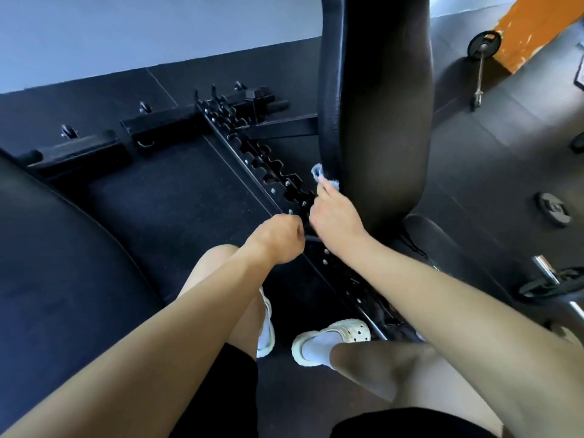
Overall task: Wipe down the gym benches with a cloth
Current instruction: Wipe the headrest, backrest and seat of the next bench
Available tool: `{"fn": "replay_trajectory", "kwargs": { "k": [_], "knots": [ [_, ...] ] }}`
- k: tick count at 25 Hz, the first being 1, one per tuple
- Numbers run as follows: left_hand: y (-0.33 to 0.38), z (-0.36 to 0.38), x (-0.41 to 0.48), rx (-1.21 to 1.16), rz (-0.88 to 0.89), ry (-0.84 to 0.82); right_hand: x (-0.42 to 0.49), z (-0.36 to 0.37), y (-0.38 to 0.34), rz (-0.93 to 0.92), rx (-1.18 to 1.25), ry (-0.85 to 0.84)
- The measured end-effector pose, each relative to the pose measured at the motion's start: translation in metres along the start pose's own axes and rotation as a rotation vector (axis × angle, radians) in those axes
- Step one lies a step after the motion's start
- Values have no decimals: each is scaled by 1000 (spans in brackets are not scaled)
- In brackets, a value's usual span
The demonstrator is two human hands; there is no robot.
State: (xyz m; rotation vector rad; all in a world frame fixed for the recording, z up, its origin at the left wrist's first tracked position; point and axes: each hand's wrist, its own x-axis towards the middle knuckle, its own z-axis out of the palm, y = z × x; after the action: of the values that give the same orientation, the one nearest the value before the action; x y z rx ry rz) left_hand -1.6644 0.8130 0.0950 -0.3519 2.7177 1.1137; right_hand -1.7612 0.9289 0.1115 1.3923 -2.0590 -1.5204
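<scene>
Cloth point(325, 179), one, blue, gripped by right hand point(335, 217) against one upright bench pad point(379, 105); left hand point(278, 238) curled, hold unclear.

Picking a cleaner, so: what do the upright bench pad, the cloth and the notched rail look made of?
Bench pad: black vinyl or leather, going by its glossy sheen. Cloth: pale blue, fuzzy, likely microfibre. Notched rail: black-painted metal, probably steel, with bright bolt heads.

Light blue cloth point(326, 179), black backrest point(379, 105), white hole-dotted clogs point(347, 332), orange pillar point(531, 26).
</scene>
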Motion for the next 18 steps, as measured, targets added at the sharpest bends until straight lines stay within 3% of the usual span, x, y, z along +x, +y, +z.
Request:
{"fn": "replay_trajectory", "kwargs": {
  "k": [4,8,10,14,18],
  "knots": [
    [-1,1,3,-19,-2,35,-10,5,-6,15,63,-14],
    [-1,3,9,-47,-20,40,-53,40,-35,-270,76,-140],
    [1,8,10,-49,-22,17,-52,49,-27,-243,154,22],
    [8,12,12,-17,-1,38,-42,43,6,-7,420,407],
    [9,13,11,-13,34,53,-64,46,-9,97,645,399]
  ]
}}
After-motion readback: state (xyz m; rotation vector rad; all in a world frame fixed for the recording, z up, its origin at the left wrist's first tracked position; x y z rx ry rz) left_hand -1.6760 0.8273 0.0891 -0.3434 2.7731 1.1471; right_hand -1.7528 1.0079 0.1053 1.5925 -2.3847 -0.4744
